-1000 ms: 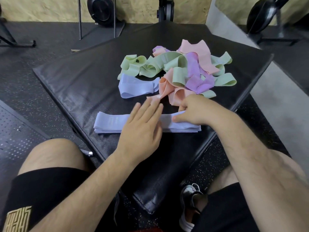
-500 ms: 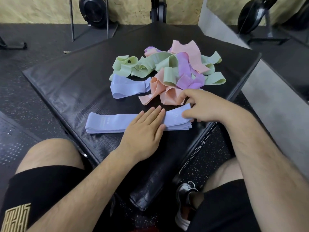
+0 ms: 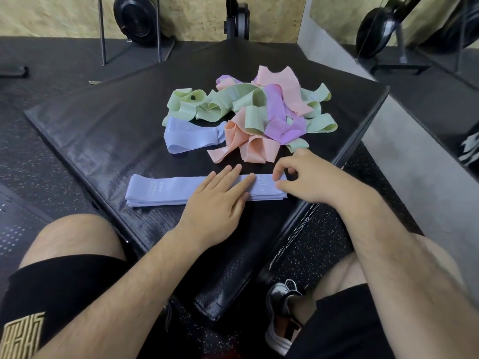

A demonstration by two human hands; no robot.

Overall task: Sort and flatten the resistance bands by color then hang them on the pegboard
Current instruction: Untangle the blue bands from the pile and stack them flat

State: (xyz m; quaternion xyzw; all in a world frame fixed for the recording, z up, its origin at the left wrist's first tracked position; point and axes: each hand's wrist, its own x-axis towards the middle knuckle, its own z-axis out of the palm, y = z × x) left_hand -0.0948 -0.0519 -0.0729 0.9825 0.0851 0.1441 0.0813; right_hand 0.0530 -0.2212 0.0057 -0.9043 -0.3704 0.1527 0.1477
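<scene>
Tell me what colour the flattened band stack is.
The flattened stack is pale periwinkle blue; head view shows it best.

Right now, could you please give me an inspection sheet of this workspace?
Surface: black padded mat on speckled floor.
Job's things: flat stack of lilac-blue rubber bands; one loose lilac-blue band; tangled pile of green, peach, pink and purple bands.
Clutter: nothing seen.
Grips: left grip presses flat on the stack; right grip pinches its right end.
Cables: nothing seen.
Surroundings: chipboard wall, round black discs on stands; no pegboard visible.
</scene>
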